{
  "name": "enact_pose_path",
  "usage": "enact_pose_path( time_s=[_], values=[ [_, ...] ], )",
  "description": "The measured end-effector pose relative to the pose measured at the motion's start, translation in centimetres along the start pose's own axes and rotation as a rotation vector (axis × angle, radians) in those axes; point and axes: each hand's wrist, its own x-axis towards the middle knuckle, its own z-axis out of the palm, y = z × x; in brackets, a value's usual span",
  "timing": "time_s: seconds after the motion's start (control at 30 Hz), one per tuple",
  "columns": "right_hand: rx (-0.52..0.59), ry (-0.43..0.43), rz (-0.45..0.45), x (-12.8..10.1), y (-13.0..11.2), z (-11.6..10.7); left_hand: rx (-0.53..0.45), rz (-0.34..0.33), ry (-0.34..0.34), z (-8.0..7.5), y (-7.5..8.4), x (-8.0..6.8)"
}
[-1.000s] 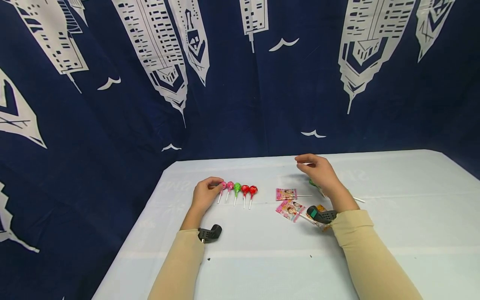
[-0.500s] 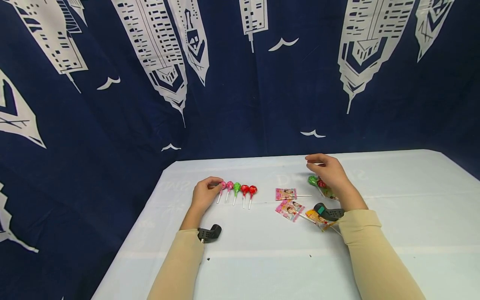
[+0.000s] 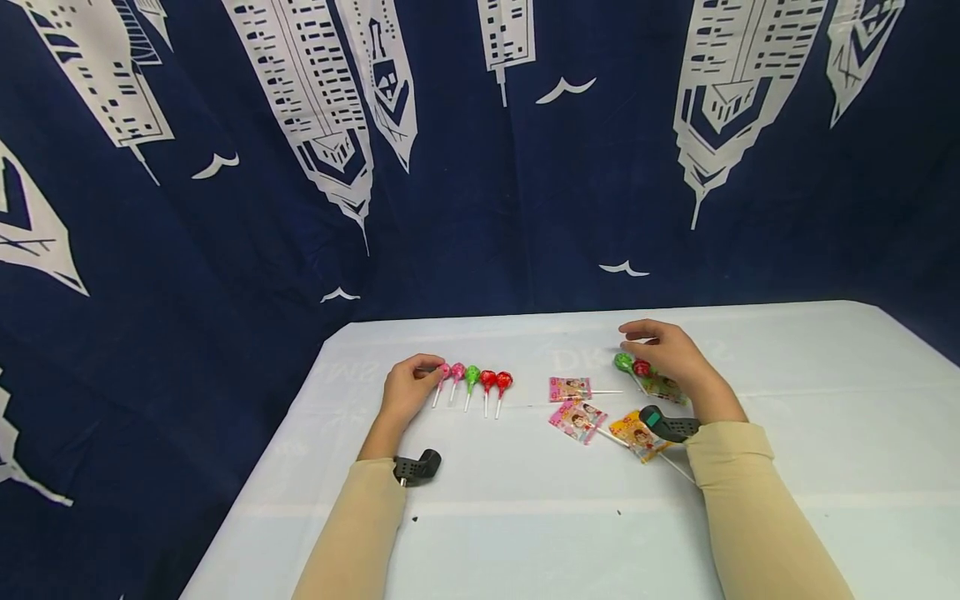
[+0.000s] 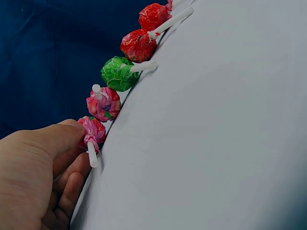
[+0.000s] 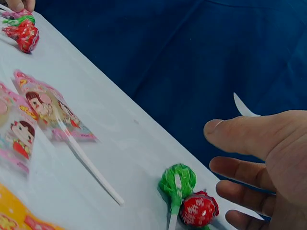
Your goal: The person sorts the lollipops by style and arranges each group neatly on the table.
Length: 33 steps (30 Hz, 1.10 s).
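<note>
Five lollipops (image 3: 472, 374); sticks (image 3: 486, 405) toward person (image 3: 757, 500)

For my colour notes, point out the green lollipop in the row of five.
It is the middle lollipop, between two pink ones and two red ones; none of those four is green.

The left hand (image 3: 406, 390) pinches a pink-wrapped lollipop (image 4: 93, 132), its white stick (image 4: 92, 156) pointing toward the person, at the left end of a row with four lollipops (image 3: 472, 375): pink, green, two red. Near the right hand (image 3: 671, 354), a green-wrapped lollipop (image 5: 177, 182) lies beside a red-patterned lollipop (image 5: 199, 210).
</note>
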Motion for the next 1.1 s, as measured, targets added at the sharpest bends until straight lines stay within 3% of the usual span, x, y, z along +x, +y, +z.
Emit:
enact_pose_path(
  time_s=[0.4,0.67,1.1],
  values=[
    [-0.070,-0.073,0.052,-0.4,0.9,-0.5,0.002,-0.001,0.001,0.1,-0.2,0.1],
    [-0.039,-0.048,0.034,-0.2,1.5,-0.1,0.001,0.009,0.009,0.0,-0.3,0.0],
    [-0.134,-0.004,0.023,0.5,2.3,0.9,0.005,0.042,0.009,0.0,-0.3,0.0]
  ],
)
